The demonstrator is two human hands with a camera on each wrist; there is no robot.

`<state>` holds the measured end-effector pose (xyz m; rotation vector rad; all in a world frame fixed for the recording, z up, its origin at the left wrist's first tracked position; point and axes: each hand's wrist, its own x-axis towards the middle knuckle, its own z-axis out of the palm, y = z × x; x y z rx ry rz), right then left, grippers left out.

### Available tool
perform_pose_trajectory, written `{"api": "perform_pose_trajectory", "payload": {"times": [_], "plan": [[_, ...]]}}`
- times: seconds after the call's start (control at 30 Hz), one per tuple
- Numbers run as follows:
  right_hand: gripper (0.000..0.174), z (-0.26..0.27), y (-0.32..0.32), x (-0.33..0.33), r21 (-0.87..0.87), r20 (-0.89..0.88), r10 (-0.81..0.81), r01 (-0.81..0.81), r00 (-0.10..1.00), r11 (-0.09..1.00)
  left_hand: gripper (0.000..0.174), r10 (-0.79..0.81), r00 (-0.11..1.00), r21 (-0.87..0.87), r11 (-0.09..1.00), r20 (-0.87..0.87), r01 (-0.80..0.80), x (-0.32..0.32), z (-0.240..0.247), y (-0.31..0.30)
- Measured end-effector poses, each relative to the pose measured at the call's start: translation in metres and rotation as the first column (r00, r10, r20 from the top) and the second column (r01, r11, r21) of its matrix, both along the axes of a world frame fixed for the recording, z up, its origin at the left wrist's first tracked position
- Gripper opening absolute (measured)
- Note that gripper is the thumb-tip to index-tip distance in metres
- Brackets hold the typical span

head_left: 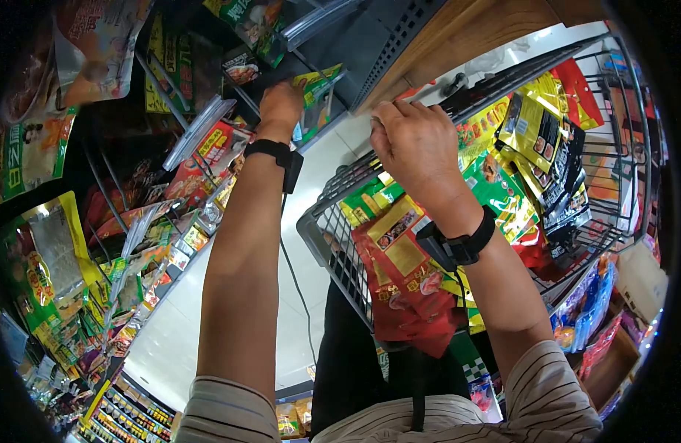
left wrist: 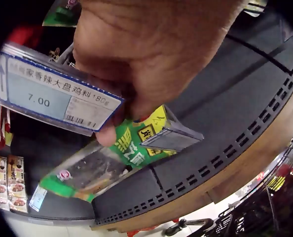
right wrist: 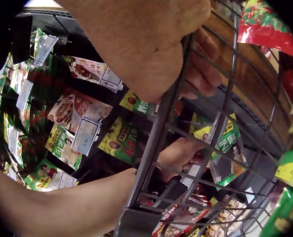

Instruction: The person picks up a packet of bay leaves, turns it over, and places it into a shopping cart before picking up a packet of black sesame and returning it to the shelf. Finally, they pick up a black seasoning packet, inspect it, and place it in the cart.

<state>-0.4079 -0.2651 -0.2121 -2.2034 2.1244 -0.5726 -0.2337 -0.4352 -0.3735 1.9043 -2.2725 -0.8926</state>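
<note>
My left hand (head_left: 280, 111) reaches among the shelf hooks with curled fingers at the edge of a green-and-yellow packet (head_left: 316, 100). Seen from the left wrist, the hand (left wrist: 151, 54) is behind a price tag (left wrist: 53, 91) reading 7.00. One fingertip shows beside the packet (left wrist: 104, 165), which hangs at a slant; the grip itself is mostly hidden. A second tag covers part of the packet's upper end. My right hand (head_left: 418, 140) rests at the cart's edge, and in the right wrist view its fingers (right wrist: 203, 66) curl over the dark cart rim (right wrist: 159, 128).
The wire cart (head_left: 311, 229) holds several red, green, yellow and black packets (head_left: 399, 273). Hooks with hanging packets (head_left: 41, 258) and clear tag holders (head_left: 196, 133) fill the left side. A wooden shelf edge (head_left: 436, 44) runs along the top. Boxes and bags lie right of the cart.
</note>
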Motion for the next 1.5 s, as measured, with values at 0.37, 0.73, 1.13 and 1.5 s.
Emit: {"api": "perform_pose_trajectory", "payload": {"times": [0.37, 0.73, 1.13, 1.5], "plan": [[0.01, 0.002, 0.001, 0.001, 0.036, -0.014, -0.003, 0.003, 1.0, 0.999, 0.034, 0.017, 0.984, 0.05, 0.999, -0.176, -0.008, 0.001, 0.005, -0.001], [0.009, 0.0, 0.001, 0.001, 0.01, -0.012, -0.007, 0.007, 1.0, 1.0, 0.036, 0.324, 0.835, 0.325, 0.927, -0.444, -0.187, -0.003, -0.021, -0.009], [0.008, -0.004, 0.001, -0.002, -0.017, -0.019, -0.011, 0.011, 1.0, 1.0, 0.047, 0.176, 0.981, 0.029, 0.984, -0.083, -0.174, 0.003, -0.032, -0.045], [0.012, -0.007, 0.005, -0.01, -0.075, 0.036, 0.054, -0.051, 0.998, 0.996, 0.042, 0.116, 0.751, 0.274, 0.958, -0.65, 0.089, 0.048, 0.15, 0.174]]}}
